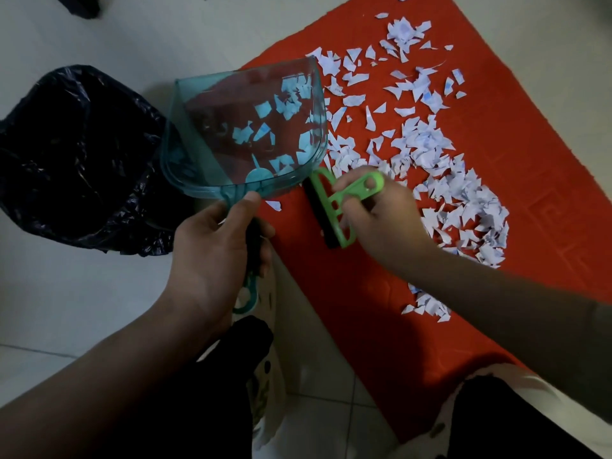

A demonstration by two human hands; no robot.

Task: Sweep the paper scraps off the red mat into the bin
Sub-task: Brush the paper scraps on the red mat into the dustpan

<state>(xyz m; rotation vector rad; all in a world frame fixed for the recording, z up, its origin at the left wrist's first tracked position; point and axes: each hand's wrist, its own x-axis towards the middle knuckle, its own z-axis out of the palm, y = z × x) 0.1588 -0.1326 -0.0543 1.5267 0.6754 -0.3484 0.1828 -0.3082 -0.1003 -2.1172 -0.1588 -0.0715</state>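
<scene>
A red mat [381,309] lies on the floor with several white paper scraps [430,150] spread over its upper and right parts. My left hand [215,250] grips the handle of a clear teal dustpan [245,134], held tilted at the mat's left edge, with several scraps in or under it. My right hand [381,213] holds a green hand brush [337,207] by its looped handle, its black bristle edge down on the mat just right of the dustpan. A bin lined with a black bag [76,160] stands left of the mat.
Pale floor tiles [82,293] surround the mat. My knees in dark clothing [231,392] and white slippers are at the bottom of the view. A dark object [82,5] sits at the top left corner.
</scene>
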